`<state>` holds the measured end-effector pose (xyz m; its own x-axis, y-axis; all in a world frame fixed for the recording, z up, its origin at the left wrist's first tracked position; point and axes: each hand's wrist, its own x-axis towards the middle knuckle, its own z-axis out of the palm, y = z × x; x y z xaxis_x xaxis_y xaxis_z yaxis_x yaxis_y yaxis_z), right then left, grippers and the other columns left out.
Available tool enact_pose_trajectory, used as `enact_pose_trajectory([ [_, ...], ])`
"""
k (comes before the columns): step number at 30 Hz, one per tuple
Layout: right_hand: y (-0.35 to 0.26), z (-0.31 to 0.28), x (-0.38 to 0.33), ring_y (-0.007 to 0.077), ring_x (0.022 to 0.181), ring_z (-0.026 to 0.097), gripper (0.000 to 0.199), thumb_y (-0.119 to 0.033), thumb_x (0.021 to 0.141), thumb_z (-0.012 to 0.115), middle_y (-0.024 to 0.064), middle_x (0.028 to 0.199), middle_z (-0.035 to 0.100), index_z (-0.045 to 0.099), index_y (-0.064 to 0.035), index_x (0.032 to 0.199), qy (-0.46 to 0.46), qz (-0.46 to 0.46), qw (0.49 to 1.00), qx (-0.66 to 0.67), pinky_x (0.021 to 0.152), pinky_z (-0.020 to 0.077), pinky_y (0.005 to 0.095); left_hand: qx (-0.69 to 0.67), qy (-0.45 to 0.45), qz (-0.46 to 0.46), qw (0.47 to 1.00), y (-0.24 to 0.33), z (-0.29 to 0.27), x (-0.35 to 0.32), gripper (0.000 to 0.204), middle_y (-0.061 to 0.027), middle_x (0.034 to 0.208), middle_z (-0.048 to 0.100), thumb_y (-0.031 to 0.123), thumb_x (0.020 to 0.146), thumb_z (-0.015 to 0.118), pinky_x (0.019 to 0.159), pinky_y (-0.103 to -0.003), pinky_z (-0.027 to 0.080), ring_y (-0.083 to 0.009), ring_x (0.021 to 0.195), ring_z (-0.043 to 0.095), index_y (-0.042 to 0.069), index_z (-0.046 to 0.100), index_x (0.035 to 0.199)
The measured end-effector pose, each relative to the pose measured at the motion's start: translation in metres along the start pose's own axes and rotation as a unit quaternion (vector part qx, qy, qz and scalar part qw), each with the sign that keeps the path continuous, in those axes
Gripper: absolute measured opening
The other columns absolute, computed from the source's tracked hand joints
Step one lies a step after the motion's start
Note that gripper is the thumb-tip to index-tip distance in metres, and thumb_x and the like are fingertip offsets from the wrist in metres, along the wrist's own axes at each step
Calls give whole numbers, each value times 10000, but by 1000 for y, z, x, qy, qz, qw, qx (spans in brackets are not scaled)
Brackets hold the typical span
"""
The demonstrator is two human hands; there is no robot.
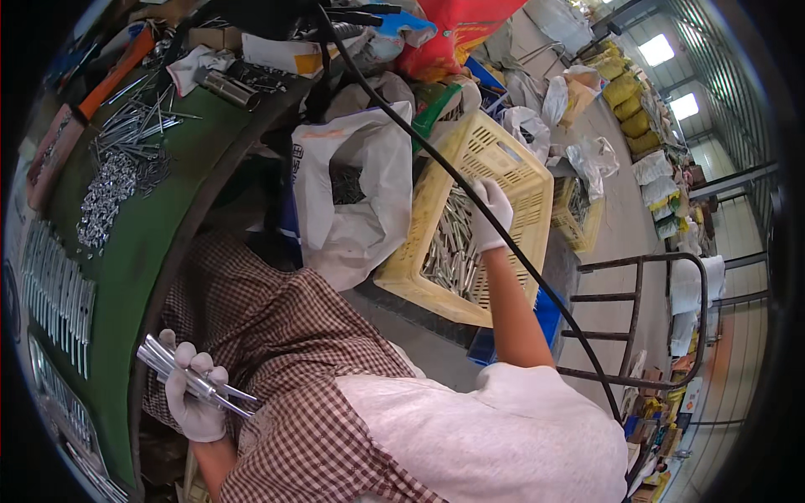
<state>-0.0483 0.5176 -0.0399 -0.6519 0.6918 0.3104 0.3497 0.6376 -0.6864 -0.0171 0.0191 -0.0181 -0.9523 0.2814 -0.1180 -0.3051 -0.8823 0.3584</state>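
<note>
My left hand, in a white glove, is closed around a bundle of silvery metal tubes at the green bench's edge, over my checked apron. Reaching out to the right, my gloved right hand is inside a pale yellow plastic crate. It is beside a heap of loose metal tubes in the crate. A black cable crosses in front of that hand, and its fingertips are hidden, so its grip cannot be made out.
On the green bench lie a row of metal tubes, a pile of small shiny parts and long thin rods. An open white sack stands left of the crate. A dark metal frame stands at right.
</note>
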Motion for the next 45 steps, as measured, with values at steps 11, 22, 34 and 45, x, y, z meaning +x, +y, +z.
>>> enact_pose_trajectory([
  [11,219,91,-6,350,1106,582,514,-359,767,620,217,1172,610,602,-93,1206,-476,110,771,-409,920,470,411,48,94,42,994,-16,25,1,462,-16,906,424,99,902,548,722,-356,476,-140,786,447,111,350,1320],
  [22,76,3,-22,276,1043,591,379,-25,849,494,178,1126,616,536,26,1223,-210,-106,968,-83,929,435,359,56,187,23,980,-8,21,-12,345,-83,941,603,67,863,578,744,-433,571,-219,860,632,52,482,1193],
  [34,-278,29,-183,301,728,620,554,-103,744,704,153,917,614,537,-58,1271,-554,-424,708,112,668,510,351,26,56,53,997,-13,9,-23,438,-76,1134,588,286,972,507,899,-399,518,-209,1039,601,70,394,1336],
  [45,82,4,17,289,905,596,276,-111,916,474,152,1042,624,590,36,1117,-29,-123,985,-116,830,480,357,-107,94,97,985,-21,-19,-31,501,-122,1129,581,55,870,437,906,-503,511,-272,1015,601,52,367,1366],
])
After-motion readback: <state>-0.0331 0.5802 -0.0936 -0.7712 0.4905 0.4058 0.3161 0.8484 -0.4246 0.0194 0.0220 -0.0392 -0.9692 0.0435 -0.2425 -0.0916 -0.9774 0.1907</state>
